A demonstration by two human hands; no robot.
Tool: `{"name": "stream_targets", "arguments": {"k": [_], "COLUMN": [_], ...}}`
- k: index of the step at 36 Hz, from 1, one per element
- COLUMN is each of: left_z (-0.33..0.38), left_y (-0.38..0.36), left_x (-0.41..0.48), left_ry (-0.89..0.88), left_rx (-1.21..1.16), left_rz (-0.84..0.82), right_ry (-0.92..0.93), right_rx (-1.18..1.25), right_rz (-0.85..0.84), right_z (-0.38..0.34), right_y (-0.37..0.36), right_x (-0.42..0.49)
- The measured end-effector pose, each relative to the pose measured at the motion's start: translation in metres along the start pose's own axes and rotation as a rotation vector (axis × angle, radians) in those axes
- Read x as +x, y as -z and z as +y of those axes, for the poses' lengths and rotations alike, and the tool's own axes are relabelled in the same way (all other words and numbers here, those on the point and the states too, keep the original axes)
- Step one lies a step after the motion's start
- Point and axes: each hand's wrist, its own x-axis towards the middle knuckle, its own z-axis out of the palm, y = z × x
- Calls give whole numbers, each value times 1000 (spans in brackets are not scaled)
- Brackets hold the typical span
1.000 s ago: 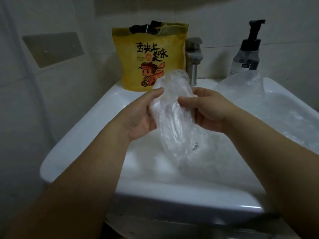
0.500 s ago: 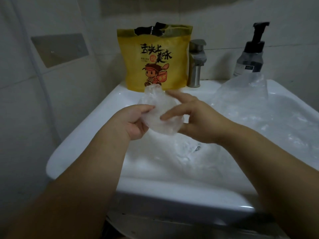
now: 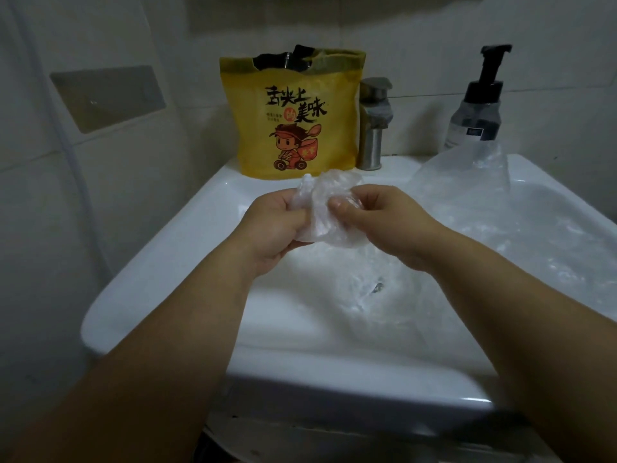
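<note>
- Head view, looking down over two bare forearms that reach forward above a white sink (image 3: pixel 187 235) in a dim tiled washroom.
- Both hands meet above the back half of the basin and hold a crumpled wad of clear plastic (image 3: pixel 319 208) between them, lifted off the basin.
- Left hand (image 3: pixel 275 228): its fingers are curled round the left side of the wad, with the thumb on top.
- Right hand (image 3: pixel 379 225): its fingers are curled too, and its thumb and fingertips pinch the right side of the wad; some of the film covers the fingertips.
- A tuft of the wad sticks up above the knuckles, and its lower edge hangs just below the hands.
- A larger sheet of clear film (image 3: pixel 500 208) lies over the right side of the sink, its far corner standing up against the back rim.
- A yellow pouch (image 3: pixel 293 111) with black lettering and a cartoon figure stands upright on the back ledge, its top torn open.
- A metal faucet (image 3: pixel 374 125) stands just right of the pouch.
- A pump bottle (image 3: pixel 477 108) with a black top stands further right, partly behind the film.
- A grey plate (image 3: pixel 107 98) is fixed to the left wall.
</note>
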Motion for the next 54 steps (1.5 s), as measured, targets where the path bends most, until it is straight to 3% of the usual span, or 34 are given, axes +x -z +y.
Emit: {"name": "stream_targets", "arguments": {"k": [5,9,11,13,16,19,22,24,26,28,31,36,45,54], "left_z": [0,2,2,4,6,3,2,3,4,4,3,4,8,13], "left_y": [-2,-3,-2,0,5,5,-2,-2,1,4,4,5,17,13], "left_x": [-2,-3,-4,-5,-5,-5,-9,-7,-3,1,3,4,0,-10], "left_ry": [-21,-10,24,62,153,216,205,175,155,120,67,48,60,55], "left_rx": [-61,-147,-165,-170,-216,-170,-49,-88,-208,-267,-299,-348,-294,-325], "left_rz": [-49,-109,-149,-200,-245,-304,-249,-157,-42,76,153,159,5,-149], "right_ry": [-108,-352,-321,-257,-214,-204,-141,-153,-249,-363,-444,-393,-279,-252], "right_rx": [142,393,509,575,442,220,43,131,406,645,706,758,748,616], "right_rz": [175,21,-34,22,109,38,47,85,76,-1,-169,-49,-53,-250], "right_z": [2,0,-1,-2,1,2,6,5,5,2,3,7,3,4], "right_y": [1,7,8,7,7,4,1,-1,-2,-4,-11,-5,22,35], "right_x": [7,5,3,4,7,4,3,3,4,3,2,11,14,6]}}
